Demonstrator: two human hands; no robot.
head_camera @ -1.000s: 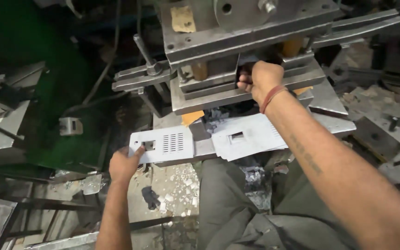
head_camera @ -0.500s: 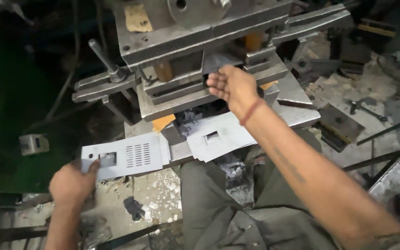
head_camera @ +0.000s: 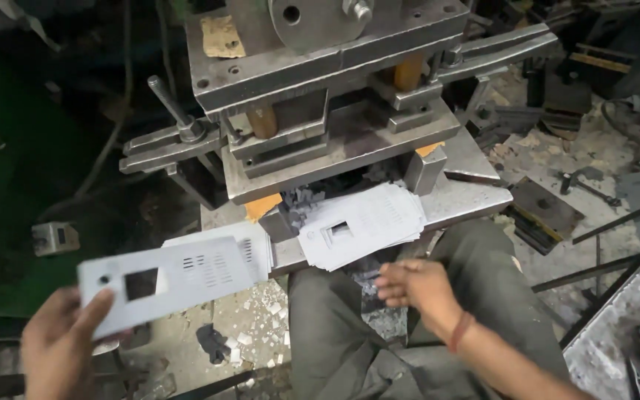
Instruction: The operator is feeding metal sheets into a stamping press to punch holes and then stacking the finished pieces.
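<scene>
At the near left, the left hand grips one end of a flat grey sheet-metal plate with a square cut-out and rows of small slots; the thumb lies on top of the plate's left end and the fingers are under it. The plate is lifted clear and tilted a little, blurred in the head view, and sits just left of and nearer than a second flat grey plate resting on the press bed. Below them, pale metal scrap chips litter the floor. In the middle, far, stands the heavy grey steel punch press, its bolted upper block over the die, with a clamp lever sticking out on its left. On the bed's near edge, right of centre, lies a fanned stack of grey punched sheet-metal plates. Just near of that stack, the right hand hovers over the person's lap, fingers loosely spread and pointing left, holding nothing, a red thread band at its wrist.
</scene>
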